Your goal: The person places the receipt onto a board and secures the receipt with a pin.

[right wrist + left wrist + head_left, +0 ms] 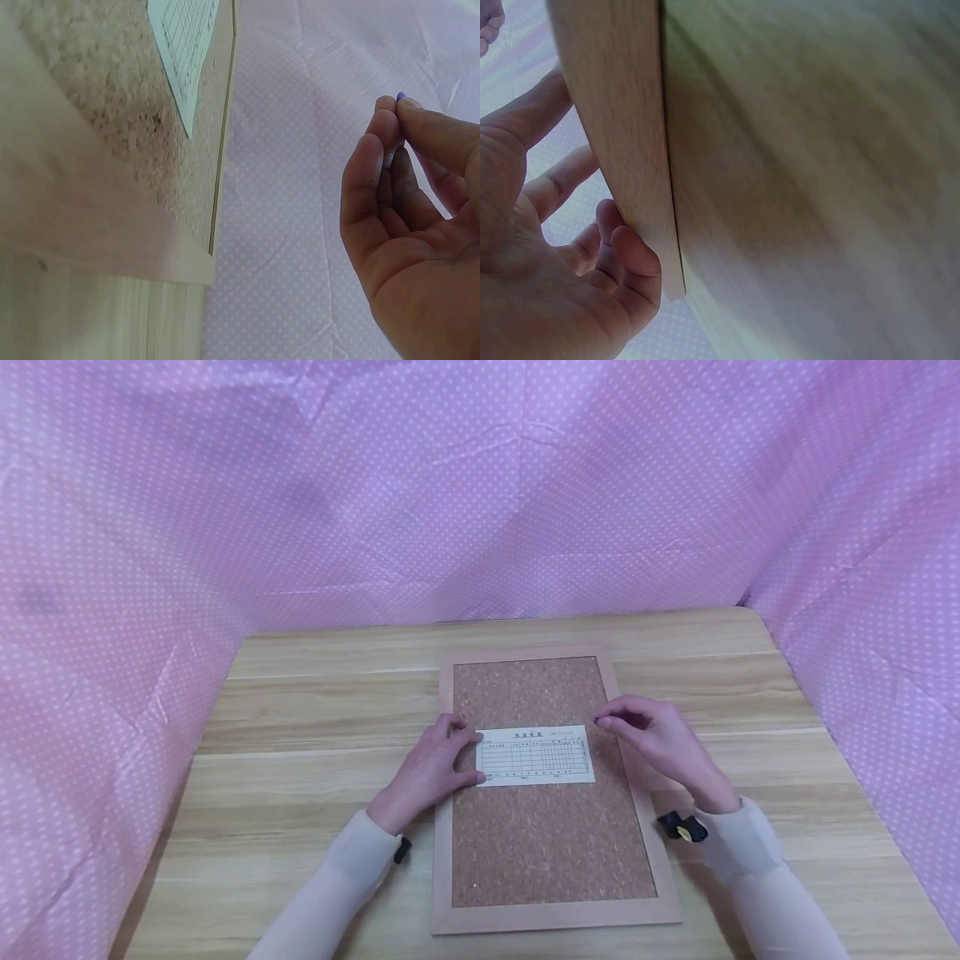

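Observation:
A white printed form (535, 756) lies flat across the middle of a wood-framed cork board (551, 843). My left hand (431, 764) rests at the form's left end, thumb and forefinger spread apart and pressing near its two left corners. In the left wrist view that hand (577, 255) shows beside the board's wooden frame (622, 112). Just off the form's upper right corner, my right hand (660, 739) pinches a small purple pushpin (400, 95) between thumb and fingers. Only the pushpin's purple end shows; the fingers hide the rest.
The board lies on a wood-grain table (300, 718). Pink dotted cloth (480, 510) hangs behind the table and along both sides. A dark strap piece (682, 828) is on the right wrist.

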Tool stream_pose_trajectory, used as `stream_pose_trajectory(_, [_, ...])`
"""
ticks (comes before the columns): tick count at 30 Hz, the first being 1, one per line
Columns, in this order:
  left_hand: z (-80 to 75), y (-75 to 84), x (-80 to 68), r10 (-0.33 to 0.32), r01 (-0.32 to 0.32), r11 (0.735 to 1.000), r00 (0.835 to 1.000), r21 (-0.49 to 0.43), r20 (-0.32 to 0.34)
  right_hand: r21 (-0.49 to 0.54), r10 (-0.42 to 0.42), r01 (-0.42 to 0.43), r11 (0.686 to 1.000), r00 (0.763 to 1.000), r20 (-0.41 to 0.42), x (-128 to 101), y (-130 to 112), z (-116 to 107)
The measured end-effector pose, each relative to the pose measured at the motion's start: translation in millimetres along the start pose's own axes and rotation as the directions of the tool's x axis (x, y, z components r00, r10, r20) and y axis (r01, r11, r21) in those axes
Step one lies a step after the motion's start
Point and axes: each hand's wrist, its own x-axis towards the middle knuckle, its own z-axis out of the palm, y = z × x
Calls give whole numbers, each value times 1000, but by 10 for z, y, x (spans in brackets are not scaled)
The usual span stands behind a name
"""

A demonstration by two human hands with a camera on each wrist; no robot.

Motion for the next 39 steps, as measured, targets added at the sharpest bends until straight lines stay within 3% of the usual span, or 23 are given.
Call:
stream_pose_trajectory(12, [4, 1, 2, -3, 3, 1000, 1000, 2, 1, -4, 58, -58, 998, 997, 51, 70, -63, 67])
stream_pose_trajectory(32, [-2, 4, -8, -4, 4, 1000, 1000, -2, -2, 13, 33, -34, 999, 997, 66, 161, -114, 153])
stream_pose_trajectory(39, [-4, 4, -11, -1, 1, 1000, 1000, -6, -4, 8, -13, 12, 1000, 997, 74, 190, -121, 186])
